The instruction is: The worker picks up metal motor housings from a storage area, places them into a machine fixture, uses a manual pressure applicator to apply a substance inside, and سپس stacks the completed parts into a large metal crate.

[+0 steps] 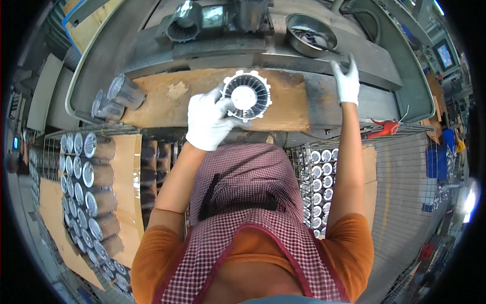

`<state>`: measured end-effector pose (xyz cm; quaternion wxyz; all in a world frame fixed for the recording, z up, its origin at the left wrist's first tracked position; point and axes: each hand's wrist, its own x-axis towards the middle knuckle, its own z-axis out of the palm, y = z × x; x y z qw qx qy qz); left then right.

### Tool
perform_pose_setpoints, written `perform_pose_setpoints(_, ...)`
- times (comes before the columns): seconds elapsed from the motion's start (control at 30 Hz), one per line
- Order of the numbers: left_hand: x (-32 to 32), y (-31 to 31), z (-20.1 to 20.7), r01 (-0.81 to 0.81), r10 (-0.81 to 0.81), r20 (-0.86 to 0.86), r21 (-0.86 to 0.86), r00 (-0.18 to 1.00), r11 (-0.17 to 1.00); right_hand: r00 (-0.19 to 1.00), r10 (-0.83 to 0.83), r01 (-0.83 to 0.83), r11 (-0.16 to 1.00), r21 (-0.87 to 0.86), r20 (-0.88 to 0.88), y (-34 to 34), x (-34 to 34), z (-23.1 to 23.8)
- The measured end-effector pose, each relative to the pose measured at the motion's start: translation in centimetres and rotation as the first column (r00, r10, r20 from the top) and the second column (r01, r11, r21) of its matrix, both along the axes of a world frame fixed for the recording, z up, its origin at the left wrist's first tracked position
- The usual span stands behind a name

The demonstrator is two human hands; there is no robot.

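In my gloved left hand point(206, 121) is a round metal housing point(244, 98) with a toothed rim and thin fins inside. Its open end faces up, above the cardboard-covered bench front point(167, 106). The fingers wrap its left and lower side. My gloved right hand point(348, 83) is raised over the right of the bench, thumb and fingers apart, with nothing seen in it. Just beyond its fingers sits a metal bowl point(302, 46) of dark pieces, a dark handle point(331, 51) poking over its rim.
Two similar housings point(125, 92) lie at the bench's left end. A metal fixture point(220, 43) at the back bears a finned housing point(183, 23). A red air gun point(387, 127) hangs at the right edge. Wire crates of housings point(96, 175) flank me on both sides.
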<state>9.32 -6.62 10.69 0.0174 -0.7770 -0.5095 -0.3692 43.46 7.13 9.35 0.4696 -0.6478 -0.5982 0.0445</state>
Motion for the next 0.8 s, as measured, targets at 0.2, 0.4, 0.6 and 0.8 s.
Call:
perform_pose_setpoints(0.2,2.3,-3.5,4.4,0.186,-0.2,0.1,0.141,0.975,0.973,0.965,0.11,-0.132,0.988,-0.079,-0.239,-8.0,-0.1,-2.6)
perform_pose_setpoints(0.4,4.9,-5.5,5.2,0.357,-0.371,0.065,0.159,0.927,0.92,0.707,0.156,-0.497,0.804,-0.327,-0.69,-16.6,-0.5,-4.2)
perform_pose_setpoints(0.6,10.4,-6.3,2.5,0.517,-0.514,0.344,0.091,0.786,0.851,-0.211,0.234,-0.771,0.557,0.308,-0.949,-24.6,-2.7,-3.1)
perform_pose_setpoints(0.8,18.5,-5.2,0.5,0.779,-0.647,0.435,-0.372,0.626,0.504,-0.261,0.169,-0.419,0.867,0.269,-0.951,-33.3,4.1,-6.4)
